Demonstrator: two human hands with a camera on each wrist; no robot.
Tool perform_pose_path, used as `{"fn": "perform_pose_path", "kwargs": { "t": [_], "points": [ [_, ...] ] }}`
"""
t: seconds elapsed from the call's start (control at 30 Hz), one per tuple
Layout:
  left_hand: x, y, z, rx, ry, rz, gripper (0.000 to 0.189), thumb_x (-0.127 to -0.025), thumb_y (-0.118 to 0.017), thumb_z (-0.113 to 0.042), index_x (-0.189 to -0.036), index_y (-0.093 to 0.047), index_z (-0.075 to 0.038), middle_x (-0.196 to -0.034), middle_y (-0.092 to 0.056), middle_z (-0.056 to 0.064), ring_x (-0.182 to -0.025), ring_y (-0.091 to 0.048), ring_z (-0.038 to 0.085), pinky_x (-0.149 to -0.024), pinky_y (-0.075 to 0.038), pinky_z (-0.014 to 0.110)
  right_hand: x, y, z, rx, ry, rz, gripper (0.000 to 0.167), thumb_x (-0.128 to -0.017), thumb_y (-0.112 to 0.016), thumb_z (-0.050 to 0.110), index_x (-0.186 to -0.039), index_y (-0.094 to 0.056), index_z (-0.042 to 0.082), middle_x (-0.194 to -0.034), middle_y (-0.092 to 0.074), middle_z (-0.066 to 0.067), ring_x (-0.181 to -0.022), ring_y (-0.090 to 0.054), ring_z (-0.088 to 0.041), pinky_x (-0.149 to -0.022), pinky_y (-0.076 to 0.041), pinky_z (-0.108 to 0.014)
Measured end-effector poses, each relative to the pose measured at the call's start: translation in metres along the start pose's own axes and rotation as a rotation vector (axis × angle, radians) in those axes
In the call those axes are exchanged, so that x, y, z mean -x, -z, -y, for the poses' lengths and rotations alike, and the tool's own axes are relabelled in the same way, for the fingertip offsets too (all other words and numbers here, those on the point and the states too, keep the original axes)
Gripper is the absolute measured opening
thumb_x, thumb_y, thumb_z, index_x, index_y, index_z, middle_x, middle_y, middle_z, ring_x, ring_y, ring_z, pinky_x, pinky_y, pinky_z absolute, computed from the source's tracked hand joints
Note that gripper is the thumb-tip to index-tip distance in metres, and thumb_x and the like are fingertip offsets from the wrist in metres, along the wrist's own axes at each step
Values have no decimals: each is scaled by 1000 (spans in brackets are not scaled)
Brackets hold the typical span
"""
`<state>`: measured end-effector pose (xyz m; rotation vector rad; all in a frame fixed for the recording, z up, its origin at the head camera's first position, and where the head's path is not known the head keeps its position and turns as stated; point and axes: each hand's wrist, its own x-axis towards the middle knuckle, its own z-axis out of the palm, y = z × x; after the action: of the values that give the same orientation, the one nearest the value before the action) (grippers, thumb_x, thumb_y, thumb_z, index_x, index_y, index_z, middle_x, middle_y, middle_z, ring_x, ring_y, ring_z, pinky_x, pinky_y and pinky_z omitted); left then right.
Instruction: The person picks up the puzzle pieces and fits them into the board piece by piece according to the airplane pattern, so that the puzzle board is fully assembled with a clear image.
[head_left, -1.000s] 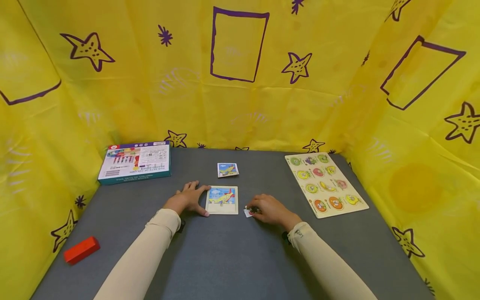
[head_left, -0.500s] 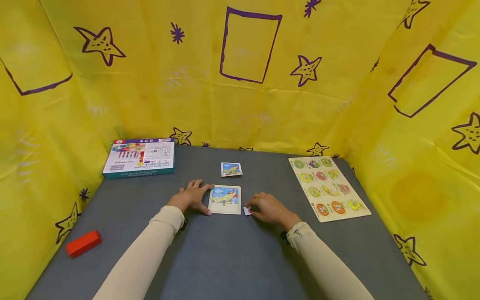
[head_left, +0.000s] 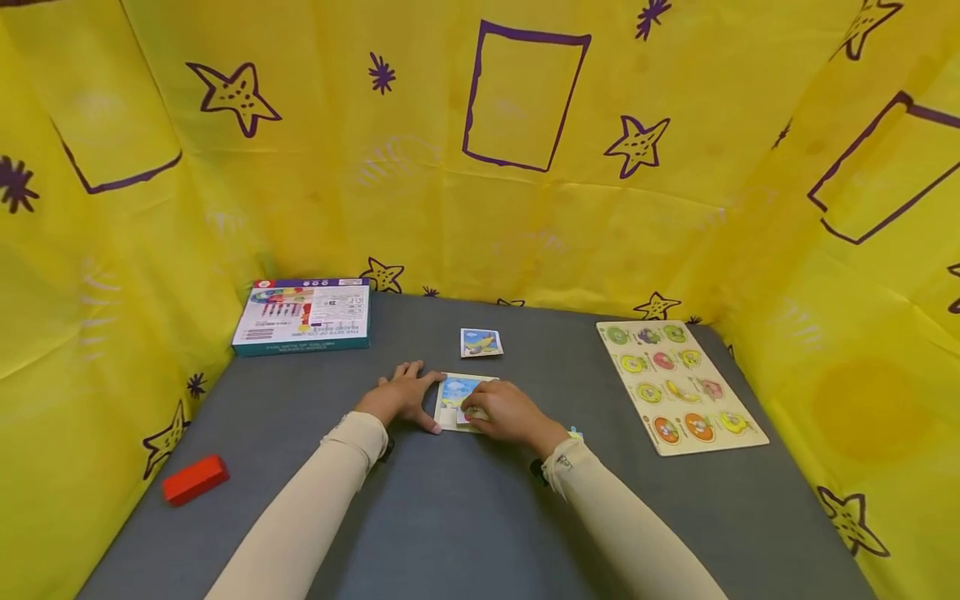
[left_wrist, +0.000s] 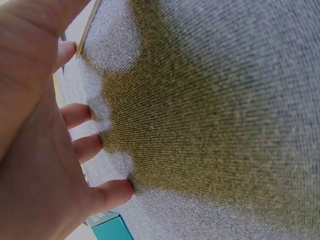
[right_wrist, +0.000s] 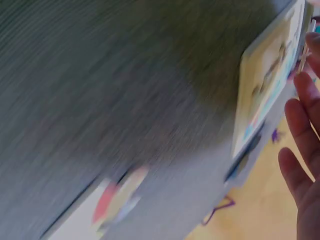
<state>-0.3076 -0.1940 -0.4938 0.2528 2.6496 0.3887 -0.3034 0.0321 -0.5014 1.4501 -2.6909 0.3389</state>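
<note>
In the head view a small pale jigsaw tray [head_left: 444,423] lies on the grey table, with sky-blue puzzle pieces [head_left: 456,388] in its far part. My left hand [head_left: 405,397] is spread at its left side, thumb and forefinger touching the left corners. The other left fingertips [left_wrist: 116,192] rest on the cloth in the left wrist view. Over the tray's near right part, my right hand [head_left: 512,412] pinches a puzzle piece [head_left: 467,417] between thumb and fingers. That hand covers the tray's right side and much of the piece.
Behind the tray lies a picture card [head_left: 481,342] with a yellow plane. A boxed set [head_left: 303,317] is at the back left, a red block [head_left: 196,480] at the front left. A fruit puzzle board [head_left: 678,387] lies right. Yellow curtains [head_left: 420,217] enclose the table.
My right hand has moved left with the puzzle piece, from beside the tray to over its near right part. The left hand stays at the tray's left edge. The head view has shifted slightly.
</note>
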Motion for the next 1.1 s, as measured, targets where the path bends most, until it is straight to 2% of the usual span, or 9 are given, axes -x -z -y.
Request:
{"fn": "perform_pose_path", "kwargs": {
  "t": [0.17, 0.43, 0.6, 0.9, 1.1],
  "points": [
    [0, -2, -1, -5, -14, -17, 97, -69, -83, -54, -150, -35, -28, -157, -20, 20, -144, -17, 43, -105, -25, 69, -14, -10, 9, 25, -20, -2, 16, -91, -68, 24, -104, -74, 16, -100, -68, 1, -96, -64, -17, -90, -49, -38],
    [-1, -2, -1, -21, -28, -30, 98, -68, -83, -54, -150, -36, -28, -157, -21, 20, -143, -17, 42, -105, -25, 68, -19, -19, 11, -28, -71, -2, 16, -92, -67, 25, -103, -75, 16, -100, -68, 1, -97, -62, -17, -91, -48, -37],
    [0, -2, 1, -7, -15, -23, 98, -68, -83, -54, -150, -35, -29, -158, -20, 20, -144, -16, 42, -106, -23, 68, -22, -22, 11, -29, -62, -8, 16, -92, -67, 26, -103, -75, 17, -99, -68, 2, -95, -62, -17, -89, -48, -37],
    [1, 0, 0, -15, -9, -19, 97, -69, -83, -52, -150, -36, -28, -157, -20, 19, -144, -16, 42, -106, -23, 69, -20, -23, 11, -40, -61, -9, 16, -92, -66, 26, -103, -75, 17, -99, -67, 1, -93, -61, -17, -87, -48, -35],
    [-2, -1, -1, -3, 3, -10, 98, -69, -84, -52, -151, -35, -28, -158, -19, 20, -144, -16, 44, -107, -21, 70, -11, -17, 6, -26, -70, -6, 19, -91, -68, 25, -107, -74, 16, -102, -67, 1, -98, -62, -18, -90, -48, -37]
  ]
}}
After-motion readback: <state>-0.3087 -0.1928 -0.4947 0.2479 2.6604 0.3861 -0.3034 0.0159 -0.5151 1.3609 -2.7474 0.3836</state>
